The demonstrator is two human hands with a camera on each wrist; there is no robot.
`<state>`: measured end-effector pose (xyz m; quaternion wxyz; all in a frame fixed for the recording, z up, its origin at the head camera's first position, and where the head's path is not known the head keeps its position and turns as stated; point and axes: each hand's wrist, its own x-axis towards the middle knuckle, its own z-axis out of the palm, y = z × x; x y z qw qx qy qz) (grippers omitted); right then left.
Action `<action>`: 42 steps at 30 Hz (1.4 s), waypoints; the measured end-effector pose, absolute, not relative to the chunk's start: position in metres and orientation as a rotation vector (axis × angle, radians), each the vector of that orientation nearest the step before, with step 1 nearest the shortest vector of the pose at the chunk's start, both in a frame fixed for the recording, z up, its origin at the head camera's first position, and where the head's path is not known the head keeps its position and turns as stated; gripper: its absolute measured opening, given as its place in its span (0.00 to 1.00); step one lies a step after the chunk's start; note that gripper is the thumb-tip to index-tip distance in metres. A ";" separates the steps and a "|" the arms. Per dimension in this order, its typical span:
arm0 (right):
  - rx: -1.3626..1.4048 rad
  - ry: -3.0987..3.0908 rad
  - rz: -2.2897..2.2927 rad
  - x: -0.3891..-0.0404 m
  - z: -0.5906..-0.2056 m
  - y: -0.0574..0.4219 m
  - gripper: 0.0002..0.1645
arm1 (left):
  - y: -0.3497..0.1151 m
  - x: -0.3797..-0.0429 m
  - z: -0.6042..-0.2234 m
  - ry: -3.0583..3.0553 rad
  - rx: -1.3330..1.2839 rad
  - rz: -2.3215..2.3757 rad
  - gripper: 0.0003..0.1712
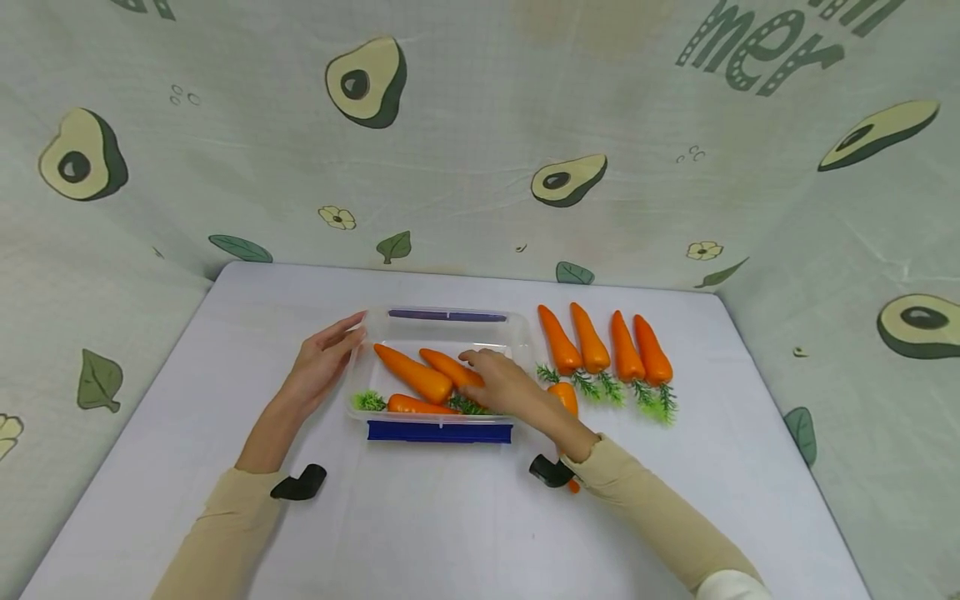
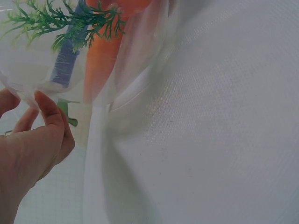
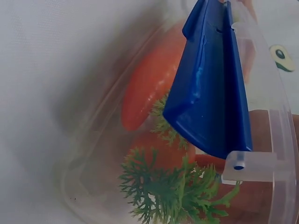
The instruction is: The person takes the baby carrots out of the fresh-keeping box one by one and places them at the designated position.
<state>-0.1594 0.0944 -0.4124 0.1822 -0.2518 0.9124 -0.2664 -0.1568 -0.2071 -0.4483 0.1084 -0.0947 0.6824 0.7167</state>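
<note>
A clear plastic box with blue latches contains toy carrots with green tops. My left hand is at the box's left end; in the left wrist view its thumb and fingers pinch the rim. My right hand reaches over the right side into the box, its fingers round the thick end of a carrot. To the left of that lies another carrot, tilted the same way. Along the near wall a third carrot lies sideways, seen through the plastic in the right wrist view.
Right of the box several carrots lie side by side, leafy tops toward me. One more carrot is partly hidden under my right forearm. The near blue latch hangs outward from the box. A fabric backdrop rises behind the white table.
</note>
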 end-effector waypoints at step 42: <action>-0.719 2.784 -1.243 -0.153 -0.343 0.141 0.32 | -0.208 -0.156 -0.446 1.999 -0.284 2.108 0.40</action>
